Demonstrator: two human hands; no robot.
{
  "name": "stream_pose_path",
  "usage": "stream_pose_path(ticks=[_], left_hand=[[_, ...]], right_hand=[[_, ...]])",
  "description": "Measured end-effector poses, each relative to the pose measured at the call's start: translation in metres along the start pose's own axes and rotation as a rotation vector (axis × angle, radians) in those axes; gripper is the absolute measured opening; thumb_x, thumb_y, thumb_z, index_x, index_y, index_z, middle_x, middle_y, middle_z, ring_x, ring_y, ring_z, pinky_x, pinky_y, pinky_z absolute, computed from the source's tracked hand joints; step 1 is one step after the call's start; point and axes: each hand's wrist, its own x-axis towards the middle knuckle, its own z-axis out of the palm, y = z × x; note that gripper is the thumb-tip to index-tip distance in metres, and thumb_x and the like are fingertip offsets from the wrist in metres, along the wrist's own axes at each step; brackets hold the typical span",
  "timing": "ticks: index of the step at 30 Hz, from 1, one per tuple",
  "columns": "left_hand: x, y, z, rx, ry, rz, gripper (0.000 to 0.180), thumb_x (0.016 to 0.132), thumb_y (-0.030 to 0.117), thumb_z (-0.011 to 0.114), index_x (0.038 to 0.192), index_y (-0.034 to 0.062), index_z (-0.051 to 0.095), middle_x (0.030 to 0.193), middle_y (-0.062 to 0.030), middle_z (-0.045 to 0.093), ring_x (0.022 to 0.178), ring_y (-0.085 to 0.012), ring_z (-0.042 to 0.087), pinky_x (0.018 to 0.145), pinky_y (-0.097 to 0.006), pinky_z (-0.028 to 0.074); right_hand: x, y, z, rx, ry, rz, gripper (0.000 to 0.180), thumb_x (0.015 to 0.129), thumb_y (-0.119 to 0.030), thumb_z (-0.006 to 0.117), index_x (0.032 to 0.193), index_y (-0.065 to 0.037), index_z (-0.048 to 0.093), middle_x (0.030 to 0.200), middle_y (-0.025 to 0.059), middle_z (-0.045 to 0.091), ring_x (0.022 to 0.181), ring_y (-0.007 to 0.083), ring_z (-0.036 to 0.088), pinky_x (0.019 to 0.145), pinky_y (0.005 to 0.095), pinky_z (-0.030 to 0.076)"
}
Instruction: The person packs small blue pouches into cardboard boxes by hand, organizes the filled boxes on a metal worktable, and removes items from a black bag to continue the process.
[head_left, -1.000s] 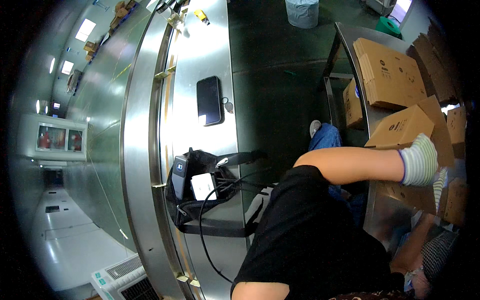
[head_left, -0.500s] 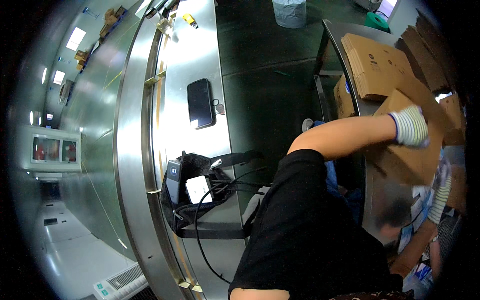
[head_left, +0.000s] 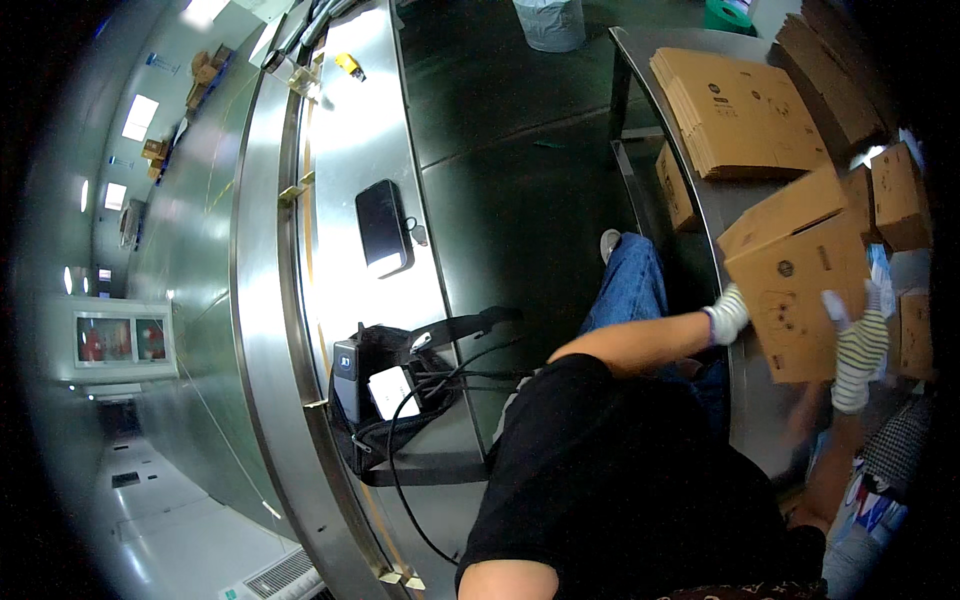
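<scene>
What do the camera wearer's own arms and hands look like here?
The left hand and right hand wear pale, striped gloves; the left cuff is edged in purple. A black sleeve covers part of the left arm, leaving its forearm bare.

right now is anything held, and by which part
A cardboard box, its left edge in the left hand; the right hand is at its right edge, grip unclear.

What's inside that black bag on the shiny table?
A dark box-shaped device, a white block and some black cables. They hide the bottom of the bag, so anything underneath can't be seen.
</scene>
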Motion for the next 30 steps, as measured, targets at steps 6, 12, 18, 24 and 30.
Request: stream_pose_path(ticks=[6,12,18,24,30], left_hand=[[-0.002,0.105,-0.126,0.552,0.181,0.485,0.047,0.077,0.008,0.062,0.121,0.0008,0.048,0.107,-0.0255,0.058,0.097,-0.0414,0.057,0.082,-0.049,0.047],[0.007,0.221,-0.138,1.449,-0.202,1.051,0.048,0.080,0.020,0.059,0.128,0.0159,0.051,0.143,-0.0061,0.041,0.137,-0.0287,0.029,0.112,-0.050,0.021],[0.034,0.229,-0.122,1.440,-0.516,1.206,0.028,0.071,0.030,0.071,0.084,0.0090,0.059,0.082,-0.0103,0.059,0.083,-0.0300,0.058,0.094,-0.046,0.037],[0.021,0.214,-0.090,1.298,-0.492,1.187,0.027,0.071,0.031,0.072,0.074,0.0100,0.054,0.070,-0.0093,0.056,0.069,-0.0291,0.057,0.068,-0.041,0.044],[0.019,0.210,-0.071,1.206,-0.364,1.334,0.032,0.074,0.034,0.071,0.069,0.0098,0.050,0.065,-0.0084,0.053,0.062,-0.0292,0.055,0.061,-0.040,0.044]], right_hand=[[-0.018,0.014,0.018,0.035,-0.157,-0.189,0.049,0.070,-0.040,0.077,0.102,-0.005,0.064,0.094,0.0133,0.066,0.084,0.0339,0.064,0.074,0.0413,0.051],[0.026,0.020,0.044,0.182,0.084,-0.545,0.036,0.072,-0.047,0.071,0.072,-0.013,0.061,0.069,0.0032,0.056,0.066,0.0225,0.055,0.055,0.0344,0.043],[-0.025,-0.002,0.019,0.226,0.438,-0.203,0.038,0.081,-0.042,0.064,0.097,-0.009,0.053,0.115,0.0108,0.054,0.111,0.0321,0.050,0.093,0.0441,0.044],[-0.145,0.043,-0.009,0.254,0.002,-0.031,0.036,0.085,-0.037,0.062,0.104,-0.008,0.056,0.113,0.0104,0.056,0.108,0.0291,0.053,0.087,0.0443,0.046],[-0.195,0.103,-0.062,0.114,-0.102,0.297,0.029,0.088,-0.036,0.060,0.101,-0.009,0.060,0.103,0.0099,0.062,0.098,0.0281,0.058,0.091,0.0426,0.044]])
